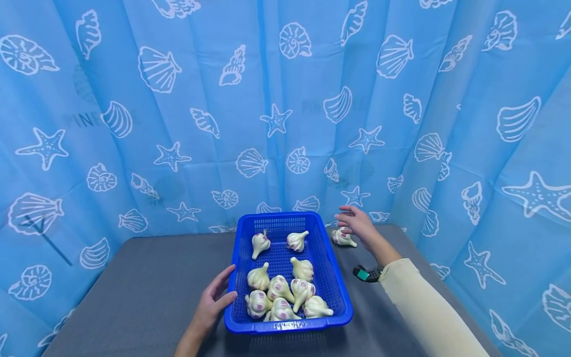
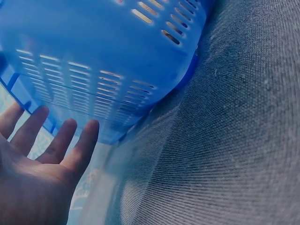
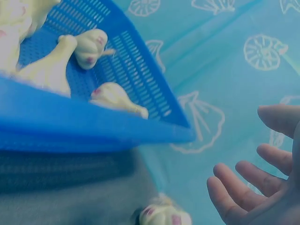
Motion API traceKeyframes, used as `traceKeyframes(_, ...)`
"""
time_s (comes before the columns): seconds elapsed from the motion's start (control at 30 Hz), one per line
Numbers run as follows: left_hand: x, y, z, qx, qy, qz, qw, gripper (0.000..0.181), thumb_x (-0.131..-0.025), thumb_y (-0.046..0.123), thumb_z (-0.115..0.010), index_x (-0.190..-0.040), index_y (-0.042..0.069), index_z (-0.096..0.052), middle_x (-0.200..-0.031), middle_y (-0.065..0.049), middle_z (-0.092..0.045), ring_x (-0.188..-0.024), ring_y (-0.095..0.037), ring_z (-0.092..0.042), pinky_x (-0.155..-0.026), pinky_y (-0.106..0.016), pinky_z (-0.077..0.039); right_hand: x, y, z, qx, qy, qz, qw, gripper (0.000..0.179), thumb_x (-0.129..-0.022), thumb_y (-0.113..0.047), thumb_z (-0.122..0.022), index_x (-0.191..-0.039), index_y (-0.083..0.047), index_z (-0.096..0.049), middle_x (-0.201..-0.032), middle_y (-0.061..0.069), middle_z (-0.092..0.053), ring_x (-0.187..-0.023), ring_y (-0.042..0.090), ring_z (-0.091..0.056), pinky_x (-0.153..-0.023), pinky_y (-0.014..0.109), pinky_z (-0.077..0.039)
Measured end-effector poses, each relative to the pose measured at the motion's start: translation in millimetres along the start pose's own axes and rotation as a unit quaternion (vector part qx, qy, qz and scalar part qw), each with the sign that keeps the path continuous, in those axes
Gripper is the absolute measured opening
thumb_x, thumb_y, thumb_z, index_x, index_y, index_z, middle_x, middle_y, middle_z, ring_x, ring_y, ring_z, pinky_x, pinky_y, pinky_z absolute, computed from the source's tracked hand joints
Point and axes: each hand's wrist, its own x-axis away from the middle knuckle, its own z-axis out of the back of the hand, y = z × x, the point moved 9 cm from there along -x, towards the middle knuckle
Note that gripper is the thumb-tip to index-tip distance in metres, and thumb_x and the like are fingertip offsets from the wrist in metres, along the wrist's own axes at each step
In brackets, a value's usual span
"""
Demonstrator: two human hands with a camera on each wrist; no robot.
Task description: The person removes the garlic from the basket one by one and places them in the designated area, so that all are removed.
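Observation:
A blue plastic basket (image 1: 292, 326) holds several garlic bulbs (image 1: 281, 287), most of them gathered in its near half. My left hand (image 1: 211, 302) touches the basket's left side, thumb near the rim. Seen from the left wrist, the fingers (image 2: 84, 145) are extended beside the slotted wall. To the right of the basket, a single garlic bulb (image 1: 343, 237) lies on the table, partly hidden by my right hand (image 1: 360, 225) just above it. In the right wrist view, that loose garlic bulb (image 3: 166, 215) appears low in the frame, apart from the spread fingers, which hold nothing.
A grey cloth-covered table (image 1: 147, 287) lies under everything. Blue curtains (image 1: 276, 144) with white shell prints close in the back and sides. A black strap with a green patch (image 1: 363, 273) sits at my right wrist.

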Motion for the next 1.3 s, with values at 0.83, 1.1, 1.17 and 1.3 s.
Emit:
traceKeyframes(0.83, -0.1, -2.3, 1.2, 0.004, 0.000, 0.006, 1.0000, 0.055, -0.094, 0.015, -0.062, -0.146, 0.016, -0.044, -0.148, -0.015, -0.042, -0.131, -0.042, -0.042, -0.101, -0.061, -0.037, -20.5, -41.3, -68.9, 0.010, -0.033, 0.065, 0.9973, 0.047, -0.097, -0.015, -0.058, -0.138, 0.004, -0.046, -0.133, 0.026, -0.054, -0.114, 0.044, -0.056, -0.093, 0.051, -0.048)
traceKeyframes(1.1, -1.6, -2.9, 1.4, -0.002, 0.000, 0.006, 1.0000, 0.055, -0.094, 0.017, -0.062, -0.146, 0.017, -0.044, -0.147, -0.014, -0.043, -0.130, -0.042, -0.043, -0.100, -0.062, -0.038, -23.4, -39.3, -91.1, 0.015, -0.036, 0.076, 0.9963, 0.043, -0.096, -0.015, -0.060, -0.134, 0.003, -0.051, -0.126, 0.023, -0.060, -0.112, 0.040, -0.060, -0.093, 0.051, -0.047)
traceKeyframes(1.17, -1.7, -3.0, 1.4, -0.001, 0.000, 0.006, 1.0000, 0.055, -0.094, 0.017, -0.062, -0.146, 0.017, -0.044, -0.147, -0.014, -0.043, -0.130, -0.041, -0.043, -0.100, -0.062, -0.038, -23.8, -37.6, -96.8, 0.013, -0.040, 0.076, 0.9962, 0.044, -0.096, -0.015, -0.060, -0.134, 0.005, -0.050, -0.125, 0.023, -0.061, -0.113, 0.040, -0.059, -0.093, 0.050, -0.047)
traceKeyframes(1.3, -1.9, -2.2, 0.9, -0.003, 0.000, 0.004, 1.0000, 0.054, -0.094, 0.017, -0.062, -0.145, 0.017, -0.044, -0.147, -0.014, -0.044, -0.129, -0.041, -0.043, -0.100, -0.062, -0.038, -25.9, -32.2, -106.4, 0.006, -0.041, 0.071, 0.9966, 0.044, -0.095, -0.016, -0.061, -0.133, 0.003, -0.052, -0.123, 0.020, -0.062, -0.113, 0.040, -0.059, -0.089, 0.047, -0.049)
